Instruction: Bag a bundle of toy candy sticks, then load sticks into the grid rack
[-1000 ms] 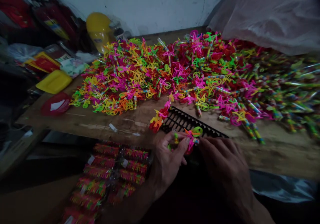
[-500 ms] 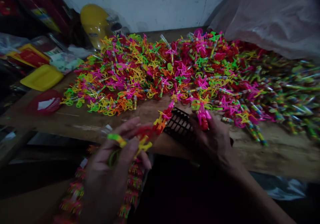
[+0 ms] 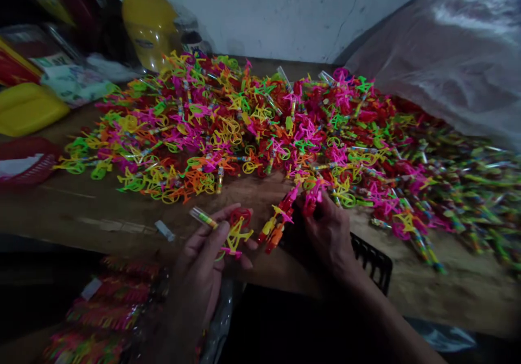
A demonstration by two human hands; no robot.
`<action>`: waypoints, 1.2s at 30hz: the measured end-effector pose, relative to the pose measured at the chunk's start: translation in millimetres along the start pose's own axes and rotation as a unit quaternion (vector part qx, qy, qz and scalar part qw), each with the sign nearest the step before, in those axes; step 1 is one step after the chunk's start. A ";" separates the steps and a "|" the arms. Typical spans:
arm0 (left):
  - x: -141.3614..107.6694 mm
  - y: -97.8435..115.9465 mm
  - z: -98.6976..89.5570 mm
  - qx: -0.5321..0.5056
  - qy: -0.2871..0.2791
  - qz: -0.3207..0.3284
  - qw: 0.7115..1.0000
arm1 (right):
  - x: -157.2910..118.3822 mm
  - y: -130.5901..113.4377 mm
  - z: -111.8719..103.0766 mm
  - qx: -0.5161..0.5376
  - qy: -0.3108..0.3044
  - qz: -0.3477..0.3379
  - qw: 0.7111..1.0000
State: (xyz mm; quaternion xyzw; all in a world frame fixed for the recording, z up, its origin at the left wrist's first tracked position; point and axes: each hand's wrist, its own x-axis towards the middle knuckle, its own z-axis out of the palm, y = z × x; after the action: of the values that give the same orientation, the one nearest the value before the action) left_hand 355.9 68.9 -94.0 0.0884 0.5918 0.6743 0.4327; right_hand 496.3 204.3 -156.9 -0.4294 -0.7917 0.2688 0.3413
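My left hand (image 3: 199,269) is closed on a small toy bicycle with a yellow frame (image 3: 235,238), a red wheel and a pink part. A clear tube with coloured filling (image 3: 204,217) sticks out between its thumb and fingers. Over a black slotted plastic rack (image 3: 372,263), my right hand (image 3: 334,236) grips a pink and red toy piece (image 3: 312,197) in its fingertips. Several pink, yellow, orange and red pieces (image 3: 277,223) stand in a row at the rack's left end. My right hand and forearm hide much of the rack.
A wide heap of toy bicycles and tubes (image 3: 228,131) covers the back of the wooden table (image 3: 101,212). A plastic sheet (image 3: 439,44) drapes at right. Left stand a red basket (image 3: 44,163) and a yellow container (image 3: 32,109). Packed bags (image 3: 101,315) lie below the edge.
The view has shifted, so the heap sits lower in the picture. The toy bicycle in my left hand has turned, showing its frame and tube. My right hand is still at the rack.
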 end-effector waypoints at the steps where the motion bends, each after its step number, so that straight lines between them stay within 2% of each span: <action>1: 2.3 -1.7 -0.3 -0.004 -0.007 0.001 1.000 | -0.1 -0.1 0.2 -0.024 0.000 -0.008 1.000; 4: 9.2 -3.8 -2.9 -0.001 -0.027 0.018 0.999 | 0.2 -0.6 2.0 -0.057 0.002 -0.032 0.998; 7: 21.5 6.9 -2.6 0.045 -0.035 0.105 0.993 | 1.8 -1.0 3.3 -0.061 0.003 -0.053 0.997; 9: 35.2 20.7 3.4 0.112 -0.048 0.180 0.976 | 3.6 -1.7 2.9 -0.072 -0.008 -0.057 0.996; 11: 51.6 34.5 15.2 0.201 -0.104 0.218 0.949 | 5.2 -2.9 2.0 -0.085 -0.023 -0.055 0.995; 13: 66.5 43.3 31.0 0.264 -0.176 0.218 0.923 | 6.1 -4.2 2.0 -0.094 -0.029 -0.054 0.994; 15: 75.5 45.8 46.0 0.268 -0.213 0.212 0.915 | 6.4 -4.5 3.6 -0.099 -0.026 -0.062 0.993; 18: 76.7 42.9 54.3 0.191 -0.190 0.205 0.941 | 6.7 -0.7 6.8 -0.100 -0.016 -0.074 0.992; 21: 70.3 40.3 37.3 0.089 -0.155 0.127 0.976 | 5.2 5.5 1.1 -0.078 -0.034 -0.069 0.994; 24: 60.1 41.7 3.4 0.037 -0.162 0.043 0.985 | -0.8 3.2 -19.7 -0.055 -0.055 -0.056 0.995; 25: 55.1 43.2 -8.2 0.038 -0.164 0.030 0.985 | -3.6 -1.4 -29.0 -0.068 -0.042 -0.058 0.995; 26: 49.0 45.1 -18.6 0.044 -0.162 0.023 0.986 | -6.7 -8.3 -38.5 -0.100 0.002 -0.067 0.993; 28: 32.8 50.4 -33.3 0.070 -0.163 0.005 0.984 | -13.3 -29.3 -55.3 -0.153 0.019 -0.118 0.981; 30: 12.3 57.7 -38.1 0.115 -0.180 -0.025 0.977 | -19.0 -56.2 -64.6 -0.126 0.038 -0.180 0.975; 33: -20.0 71.0 -30.8 0.207 -0.217 -0.035 0.953 | -22.3 -89.3 -60.3 -0.098 0.006 -0.327 0.940; 36: -43.7 79.2 -17.9 0.273 -0.241 0.006 0.931 | -22.4 -97.2 -48.7 -0.126 -0.056 -0.424 0.895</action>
State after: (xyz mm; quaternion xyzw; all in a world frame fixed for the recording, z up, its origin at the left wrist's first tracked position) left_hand 333.3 31.9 -12.7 0.3669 0.6304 0.4477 0.5172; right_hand 494.5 144.1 -63.7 -0.0766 -0.9439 0.0203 0.3206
